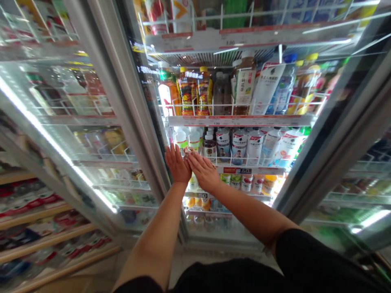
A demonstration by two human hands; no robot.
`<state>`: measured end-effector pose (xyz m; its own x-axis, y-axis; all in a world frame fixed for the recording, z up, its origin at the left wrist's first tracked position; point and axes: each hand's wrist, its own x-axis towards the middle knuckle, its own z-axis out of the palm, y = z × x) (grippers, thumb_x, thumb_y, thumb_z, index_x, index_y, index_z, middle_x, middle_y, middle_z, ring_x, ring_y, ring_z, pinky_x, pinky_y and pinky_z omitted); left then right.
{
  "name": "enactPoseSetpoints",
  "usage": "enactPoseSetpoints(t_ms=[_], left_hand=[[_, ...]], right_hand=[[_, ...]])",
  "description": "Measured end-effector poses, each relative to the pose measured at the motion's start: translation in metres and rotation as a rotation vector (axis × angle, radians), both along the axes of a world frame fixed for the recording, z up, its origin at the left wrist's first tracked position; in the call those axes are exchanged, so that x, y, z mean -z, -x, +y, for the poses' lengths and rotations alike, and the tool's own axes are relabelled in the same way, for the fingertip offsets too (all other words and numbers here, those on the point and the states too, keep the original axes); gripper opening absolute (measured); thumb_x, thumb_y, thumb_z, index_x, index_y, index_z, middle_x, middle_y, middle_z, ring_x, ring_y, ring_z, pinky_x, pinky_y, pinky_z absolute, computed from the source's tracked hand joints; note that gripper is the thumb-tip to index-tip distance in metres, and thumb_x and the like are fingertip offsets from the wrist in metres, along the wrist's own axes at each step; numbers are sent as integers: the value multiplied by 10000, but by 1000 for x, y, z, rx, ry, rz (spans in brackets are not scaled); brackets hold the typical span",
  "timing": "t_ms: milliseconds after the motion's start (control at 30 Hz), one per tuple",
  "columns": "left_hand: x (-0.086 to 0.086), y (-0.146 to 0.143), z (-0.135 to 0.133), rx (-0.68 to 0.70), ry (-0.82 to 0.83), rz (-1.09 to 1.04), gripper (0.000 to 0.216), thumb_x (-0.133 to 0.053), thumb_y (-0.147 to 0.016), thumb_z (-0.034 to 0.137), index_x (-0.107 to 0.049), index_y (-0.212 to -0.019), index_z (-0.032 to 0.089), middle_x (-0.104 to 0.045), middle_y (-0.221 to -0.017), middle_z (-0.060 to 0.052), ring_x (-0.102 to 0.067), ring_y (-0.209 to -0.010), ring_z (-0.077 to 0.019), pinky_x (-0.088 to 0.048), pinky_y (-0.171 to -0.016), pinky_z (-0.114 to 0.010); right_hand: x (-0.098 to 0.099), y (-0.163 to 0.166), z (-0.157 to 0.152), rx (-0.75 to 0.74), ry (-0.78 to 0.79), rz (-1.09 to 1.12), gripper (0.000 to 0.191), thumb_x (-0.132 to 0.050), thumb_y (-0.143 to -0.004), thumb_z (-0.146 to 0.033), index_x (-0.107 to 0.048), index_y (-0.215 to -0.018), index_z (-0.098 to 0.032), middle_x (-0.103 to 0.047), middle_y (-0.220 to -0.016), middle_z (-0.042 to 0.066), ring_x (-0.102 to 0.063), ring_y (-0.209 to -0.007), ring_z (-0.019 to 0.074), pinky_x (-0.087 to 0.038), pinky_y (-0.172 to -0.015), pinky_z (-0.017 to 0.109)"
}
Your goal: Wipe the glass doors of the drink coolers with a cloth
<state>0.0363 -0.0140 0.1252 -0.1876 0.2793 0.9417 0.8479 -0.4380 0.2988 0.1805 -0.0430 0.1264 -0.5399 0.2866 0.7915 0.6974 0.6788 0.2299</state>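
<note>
A: Reaching in w/ both arms. What are the hands doing?

B: Left hand (177, 165) & right hand (203, 171) are side by side, flat, fingers straight, nothing clenched or wrapped. Tips meet at the front of the mid shelf, by a white-cap bottle (194, 142). Touching it or just short, can't tell.

A: Why's that bottle so near the edge?

B: Prob. fronted. Its whole row sits tight vs. the rail (232, 160), labels out, so it reads from the aisle & can't tip fwd. Price strip (238, 170) sits just under.

A: Door?

B: Door (91, 122) is swung out to the left, glass & all, which leaves the shelves bare to both arms.

A: Farther back?

B: Tea bottles (187, 91) one level up, same setup: upright, behind a wire front. Top shelf (244, 38) beyond is too blurred to read.
</note>
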Motion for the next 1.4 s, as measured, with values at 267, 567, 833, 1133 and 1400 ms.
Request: enactPoseSetpoints(t_ms=[267,567,833,1133,1400], left_hand=[[33,-30,-49,263,-27,132,577,-210,-1017,346,-163,-1581,229,-196,-1650,-95,-220,-1512,-207,-293,-1241,-398],[60,-46,-45,193,6,174,512,-485,-961,300,-412,-1456,189,-364,-1551,-190,-260,-1503,-253,-327,-1205,-474],[25,-25,-19,83,-84,21,570,-365,-967,226,-267,-1520,125,-294,-1551,-236,-222,-1509,-277,-232,-1226,-529],[105,-5,-28,5,-5,184,717,-443,-930,280,-165,-1563,89,-140,-1625,-250,-99,-1524,-380,-185,-1225,-597],[63,-2,-12,-28,24,121,778,-415,-935,340,-44,-1583,122,-25,-1650,-211,-20,-1523,-413,-123,-1221,-669]], right_hand=[[-6,-6,-12,-89,88,5,633,-355,-991,-245,-172,-1585,-126,-321,-1615,94,-186,-1535,180,-271,-1218,365],[13,-158,-19,446,-220,216,689,-527,-970,-293,-219,-1581,-214,-441,-1544,113,-268,-1511,204,-17,-1264,437],[40,-188,-4,501,-300,148,649,-565,-947,-366,-341,-1543,-238,-547,-1459,103,-433,-1428,224,-9,-1264,418],[35,-184,-8,496,-332,159,608,-545,-951,-340,-381,-1525,-226,-592,-1413,86,-445,-1419,212,-33,-1269,405],[32,-182,-10,522,-380,145,549,-541,-949,-342,-464,-1477,-214,-624,-1375,84,-477,-1396,217,-68,-1271,414]])
